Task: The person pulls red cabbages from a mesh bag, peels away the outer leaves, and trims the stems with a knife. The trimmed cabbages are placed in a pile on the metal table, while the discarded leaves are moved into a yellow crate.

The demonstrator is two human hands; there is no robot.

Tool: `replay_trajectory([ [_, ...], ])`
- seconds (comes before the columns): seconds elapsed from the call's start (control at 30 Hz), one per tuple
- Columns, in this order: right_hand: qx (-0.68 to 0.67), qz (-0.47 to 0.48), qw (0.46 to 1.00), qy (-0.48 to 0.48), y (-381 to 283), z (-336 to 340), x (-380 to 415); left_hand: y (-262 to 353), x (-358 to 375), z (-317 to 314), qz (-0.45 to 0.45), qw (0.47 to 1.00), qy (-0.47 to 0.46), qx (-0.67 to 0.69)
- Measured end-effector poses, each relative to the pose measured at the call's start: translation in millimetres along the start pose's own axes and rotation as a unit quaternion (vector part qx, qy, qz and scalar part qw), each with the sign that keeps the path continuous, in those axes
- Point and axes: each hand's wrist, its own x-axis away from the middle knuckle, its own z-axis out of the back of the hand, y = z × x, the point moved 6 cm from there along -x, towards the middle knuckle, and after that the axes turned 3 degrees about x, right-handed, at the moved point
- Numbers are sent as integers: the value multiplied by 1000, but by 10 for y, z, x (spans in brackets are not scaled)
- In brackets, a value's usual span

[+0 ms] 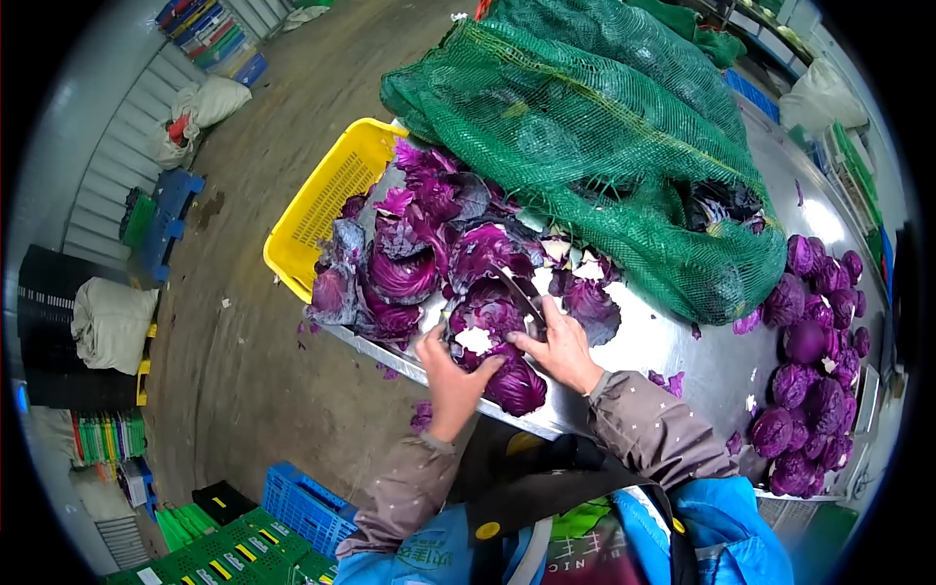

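Listing: 1 red cabbage [487, 310], on the metal table [697, 375] near its front edge, btwn the wearer's hands; cut stem end, white, faces up twd camera. Head roundish, no clear long axis. 1 knife [524, 295], dark blade, long axis slanting from R hand fwd & to the left, tip pointing away from wearer, over the cabbage. R hand [564, 349]: closed round knife handle, thumb reaching twd the cabbage. L hand [453, 382]: thumb & fingers spread, against near-left side of same; can't tell if gripping or only steadying. Hands apart, one each side. Loose outer leaves [405, 278], purple & grey-blue, heaped beyond & left, partly over the yellow crate [317, 210]. Green mesh sack [595, 127], bulging, further back; contents mostly veiled by netting, some dark leaves showing at its opening. Trimmed cabbage heads [807, 341], grouped at table's right end. Hidden/unclear: knife handle (under R hand), L fingertips partly, underside of cabbage; ribbed purple part by L thumb, same head or a separate pc., can't tell. Sack's far end cut off at top of view; corners black.
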Motion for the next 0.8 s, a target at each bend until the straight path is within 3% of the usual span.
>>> replay_trajectory([
  [0.1, 76, 65, 995, 6, -30, -43, -92, 38, -43, -104, -26, 1000, 1, -12],
  [0.17, 96, 92, 990, -48, 62, -122, -109, 71, -84, -113, -32, 999, -26, -3],
  [0.2, 82, 115, 990, -7, -45, -54, -5, 70, -107, -109, -31, 999, -22, -3],
  [0.37, 123, 150, 981, 20, -139, -1, 123, 129, -89, -109, -57, 998, -23, 6],
  [0.53, 163, 146, 976, 14, -11, 24, 130, 115, -68, -109, -34, 999, -24, 6],
  [0.6, 95, 129, 987, 6, -78, 79, 163, 115, -97, -117, -42, 999, -21, 1],
  [0.73, 110, 92, 990, -7, -69, 91, 148, 152, -213, -104, -82, 995, -65, 6],
  [0.8, 157, 67, 985, -16, 215, 23, 140, 223, -251, -145, -116, 983, -136, 34],
])
